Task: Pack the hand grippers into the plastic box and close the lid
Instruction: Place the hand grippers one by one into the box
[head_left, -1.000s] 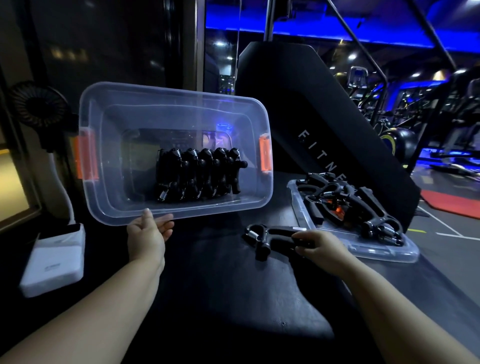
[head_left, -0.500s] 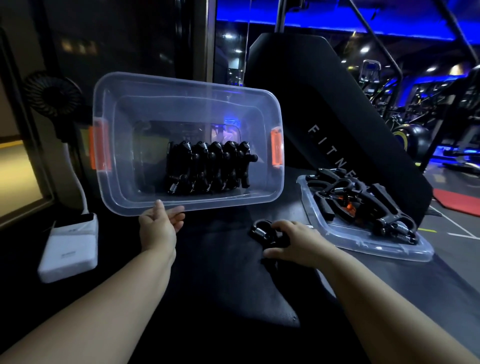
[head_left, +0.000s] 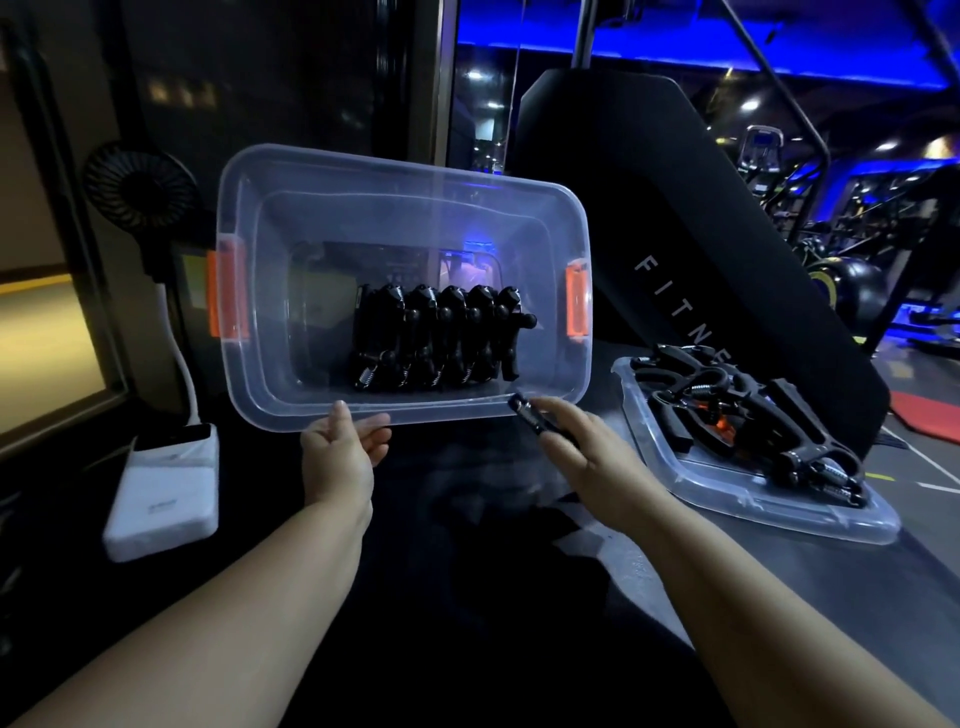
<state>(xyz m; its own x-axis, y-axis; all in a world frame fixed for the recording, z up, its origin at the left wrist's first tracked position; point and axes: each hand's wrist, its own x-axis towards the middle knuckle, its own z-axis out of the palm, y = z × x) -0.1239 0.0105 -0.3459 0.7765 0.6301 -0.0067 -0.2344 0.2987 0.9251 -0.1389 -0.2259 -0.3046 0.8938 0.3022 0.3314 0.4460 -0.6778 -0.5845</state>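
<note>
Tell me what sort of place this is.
Most likely a gym: a black panel lettered FITNE, exercise machines in the blue-lit room at right, and hand grippers packed in the plastic box.

The left forearm (head_left: 249, 597) and the right forearm (head_left: 753, 597) are both bare, uncovered from the wrist to where the lower edge of the view cuts them off. The left hand (head_left: 340, 457) and the right hand (head_left: 592, 457) are bare as well, with rounded, fairly full fingers. The forearms look smooth and broaden toward the elbows. Dim, bluish light hides finer detail.
</note>
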